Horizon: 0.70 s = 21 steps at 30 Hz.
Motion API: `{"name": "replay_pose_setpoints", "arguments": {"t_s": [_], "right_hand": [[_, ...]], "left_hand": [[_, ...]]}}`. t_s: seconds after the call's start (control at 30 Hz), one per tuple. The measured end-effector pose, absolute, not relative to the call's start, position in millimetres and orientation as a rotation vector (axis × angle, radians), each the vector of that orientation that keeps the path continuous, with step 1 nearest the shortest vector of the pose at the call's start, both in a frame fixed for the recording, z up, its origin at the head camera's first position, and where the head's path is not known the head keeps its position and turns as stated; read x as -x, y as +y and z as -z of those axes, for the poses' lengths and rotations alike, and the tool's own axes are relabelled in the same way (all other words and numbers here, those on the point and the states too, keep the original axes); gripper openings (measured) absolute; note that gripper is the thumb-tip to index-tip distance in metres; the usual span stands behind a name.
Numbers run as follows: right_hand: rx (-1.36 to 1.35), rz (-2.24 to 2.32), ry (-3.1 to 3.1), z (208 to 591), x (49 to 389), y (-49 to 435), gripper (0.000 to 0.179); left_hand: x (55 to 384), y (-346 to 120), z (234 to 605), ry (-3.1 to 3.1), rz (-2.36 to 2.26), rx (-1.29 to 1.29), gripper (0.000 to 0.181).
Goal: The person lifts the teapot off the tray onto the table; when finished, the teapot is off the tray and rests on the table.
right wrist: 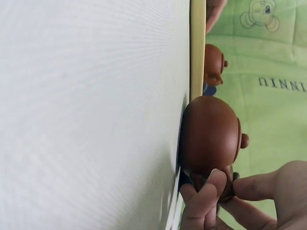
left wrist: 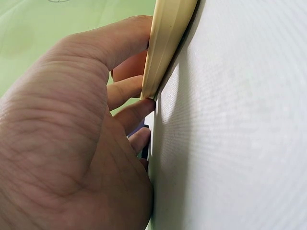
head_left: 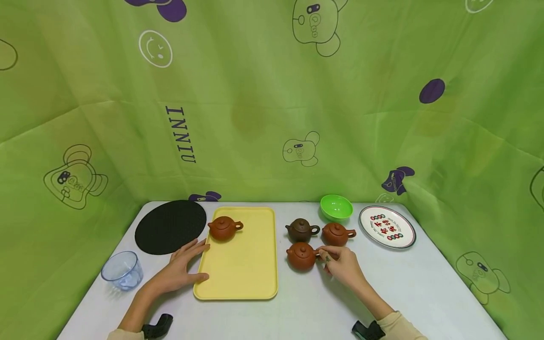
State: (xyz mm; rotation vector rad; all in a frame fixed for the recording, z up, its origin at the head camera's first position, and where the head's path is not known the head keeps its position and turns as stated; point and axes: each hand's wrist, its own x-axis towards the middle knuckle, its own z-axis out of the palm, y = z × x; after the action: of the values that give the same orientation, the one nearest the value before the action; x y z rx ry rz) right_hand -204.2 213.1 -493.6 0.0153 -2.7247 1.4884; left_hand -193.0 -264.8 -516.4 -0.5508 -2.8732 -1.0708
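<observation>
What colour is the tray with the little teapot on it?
The tray is pale yellow all over; the head view shows it best.

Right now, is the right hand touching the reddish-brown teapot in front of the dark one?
Touching. The right wrist view shows the right hand pinching the reddish-brown teapot by its handle.

Bright, diffuse light fills the head view, falling evenly over the green curtain [head_left: 255, 94] and white tabletop [head_left: 314, 311]; a soft shadow lies below the right hand [head_left: 343, 267], a mottled one beside the blue glass cup [head_left: 123, 271]. In the left wrist view, a broad grey shadow borders the tray [left wrist: 164, 43]. In the right wrist view, a muted sheen marks the teapot [right wrist: 211, 134], and the curtain appears slightly soft.
</observation>
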Motion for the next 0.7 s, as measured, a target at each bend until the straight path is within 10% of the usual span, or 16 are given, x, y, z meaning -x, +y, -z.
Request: {"name": "replay_pose_setpoints", "arguments": {"t_s": [0.7], "right_hand": [[-0.031,-1.451,-2.714,495.7,204.3,211.7,0.018]], "left_hand": [[195.3,-266.3,521.3,-2.872,1.077,0.557,0.077]]}}
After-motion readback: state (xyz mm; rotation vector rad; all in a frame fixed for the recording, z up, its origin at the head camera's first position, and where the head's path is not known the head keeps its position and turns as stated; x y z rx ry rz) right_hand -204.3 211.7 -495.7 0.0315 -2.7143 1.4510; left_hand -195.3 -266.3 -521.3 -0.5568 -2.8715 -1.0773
